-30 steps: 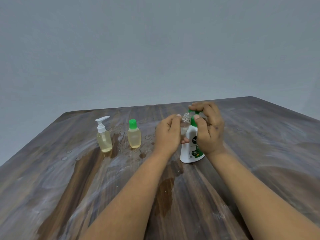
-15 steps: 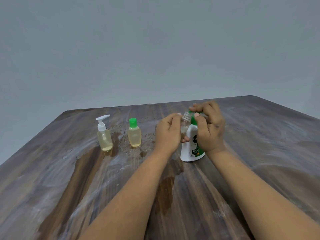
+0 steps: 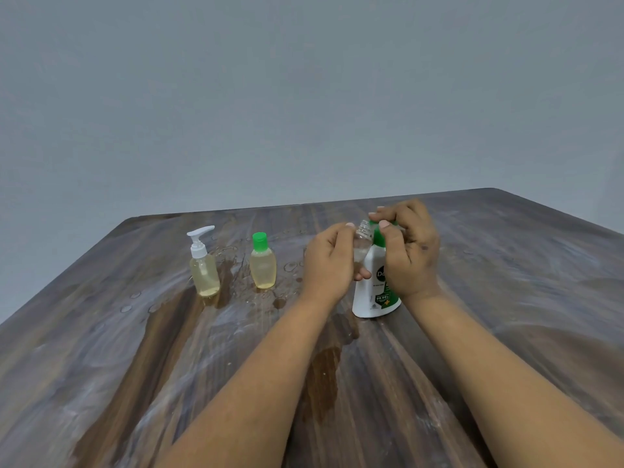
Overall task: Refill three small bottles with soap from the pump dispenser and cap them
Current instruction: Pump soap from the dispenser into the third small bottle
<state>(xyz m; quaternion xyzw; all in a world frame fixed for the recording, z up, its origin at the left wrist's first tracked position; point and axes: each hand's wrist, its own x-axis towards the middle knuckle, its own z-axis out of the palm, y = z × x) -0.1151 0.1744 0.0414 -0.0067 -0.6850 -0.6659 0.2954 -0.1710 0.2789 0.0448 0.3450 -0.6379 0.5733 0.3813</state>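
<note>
While the left hand wraps a small clear bottle, fingers curled snug around its body, the bottle's open threaded neck pokes out above the fingertips and tilts right toward the pump dispenser. Bottle sits between the two hands, right of frame centre, touching or just beside the dispenser's shoulder; cannot tell which. Right hand is closed over the green pump head, fingers bent down on top, thumb in front near the bottle's mouth; nozzle itself is hidden. White dispenser stands upright on the wooden table, its base below the right palm. Left of centre, well apart from the hands, a small pump-top bottle and a green-capped bottle stand upright, both with yellowish liquid. Wet droplets and dark wet patches on the table around them.
</note>
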